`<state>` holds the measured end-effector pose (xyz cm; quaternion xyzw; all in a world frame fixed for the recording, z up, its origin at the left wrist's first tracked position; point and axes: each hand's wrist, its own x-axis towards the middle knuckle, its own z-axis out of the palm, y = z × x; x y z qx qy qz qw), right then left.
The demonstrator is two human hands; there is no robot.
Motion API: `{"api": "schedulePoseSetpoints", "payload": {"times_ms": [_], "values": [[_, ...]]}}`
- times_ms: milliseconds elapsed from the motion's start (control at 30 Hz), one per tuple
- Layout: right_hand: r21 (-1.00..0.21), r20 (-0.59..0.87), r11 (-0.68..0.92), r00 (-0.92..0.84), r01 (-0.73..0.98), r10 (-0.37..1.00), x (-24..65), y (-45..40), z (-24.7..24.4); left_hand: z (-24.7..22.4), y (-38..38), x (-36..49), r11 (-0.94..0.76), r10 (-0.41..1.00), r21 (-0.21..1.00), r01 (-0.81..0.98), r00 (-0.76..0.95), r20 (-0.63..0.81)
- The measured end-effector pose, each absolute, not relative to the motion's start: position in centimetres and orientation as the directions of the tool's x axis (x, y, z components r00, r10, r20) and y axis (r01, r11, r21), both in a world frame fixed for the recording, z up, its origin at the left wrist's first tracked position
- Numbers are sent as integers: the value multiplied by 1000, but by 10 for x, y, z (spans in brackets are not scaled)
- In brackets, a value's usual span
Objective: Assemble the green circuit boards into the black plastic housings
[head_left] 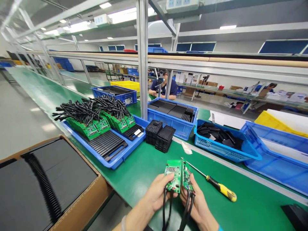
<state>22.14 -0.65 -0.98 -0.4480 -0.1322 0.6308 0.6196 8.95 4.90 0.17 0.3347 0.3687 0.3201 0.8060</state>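
My left hand [157, 192] is closed on a green circuit board [176, 168] with a small digit display, the thumb lying across its face. A second green circuit board [186, 178], turned more edge-on, is gripped in my right hand [198, 205]. The two boards stand side by side, close together, above the green bench. Black cables [185, 215] hang from their lower ends between my wrists. To the right of the boards, a screwdriver [221, 188] with a yellow and black handle lies on the bench.
A blue tray [115, 165] at left holds stacked boards with black cables. Stacked black housings [165, 138] stand behind my hands. Blue bins [179, 128] and a blue basket [228, 155] line the back. An open carton [84, 199] sits at lower left. Another person [172, 88] sits beyond.
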Motion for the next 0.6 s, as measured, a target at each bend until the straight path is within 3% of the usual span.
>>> {"api": "schedulePoseSetpoints", "payload": {"times_ms": [133,233,400,500,600], "values": [[-658,-546,-320,140,-682,826,222,3,-14,13,85,47,273,846,961,40,466,-259],[-604,-554,-415,-17,-680,833,213,16,-23,17,111,16,62,920,935,350,343,-189],[-532,-500,-441,-152,-723,853,180,40,-33,19,136,-2,-72,972,605,793,191,-134],[-533,-453,-417,-168,-736,875,162,48,-31,23,141,0,-76,983,378,923,134,-128],[-553,-399,-398,-186,-732,898,155,46,-29,34,139,1,-93,989,231,969,116,-88]]}}
